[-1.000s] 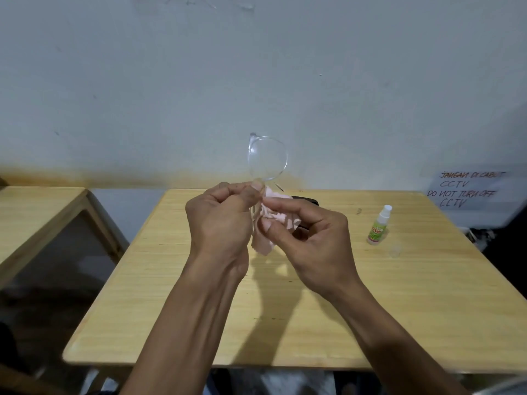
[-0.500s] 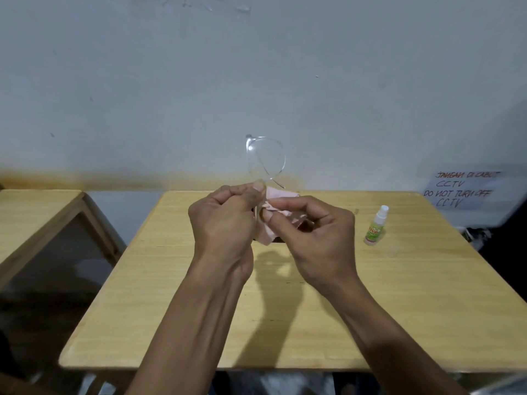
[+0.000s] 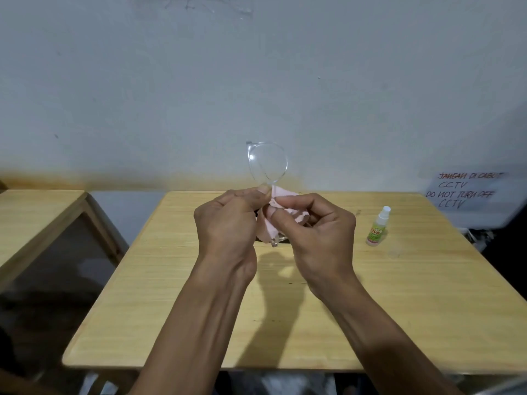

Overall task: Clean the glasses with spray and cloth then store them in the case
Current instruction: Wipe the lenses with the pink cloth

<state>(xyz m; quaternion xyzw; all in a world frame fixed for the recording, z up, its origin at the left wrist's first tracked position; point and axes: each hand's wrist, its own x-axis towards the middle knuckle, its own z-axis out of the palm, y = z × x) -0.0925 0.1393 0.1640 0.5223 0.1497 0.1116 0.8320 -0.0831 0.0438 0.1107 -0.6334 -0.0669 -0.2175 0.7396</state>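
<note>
Behind a pale wooden table stood a grey-white wall with a handwritten sign at right. Both hands were raised over the table. The left hand pinched clear-framed glasses held upright, one lens showing above the fingers. The right hand pinched a pink cloth against the lower lens. A spray bottle stood on the table, right of the hands.

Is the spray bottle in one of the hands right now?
No. The spray bottle stands upright on the table, apart from the right hand, which pinches the pink cloth.
</note>
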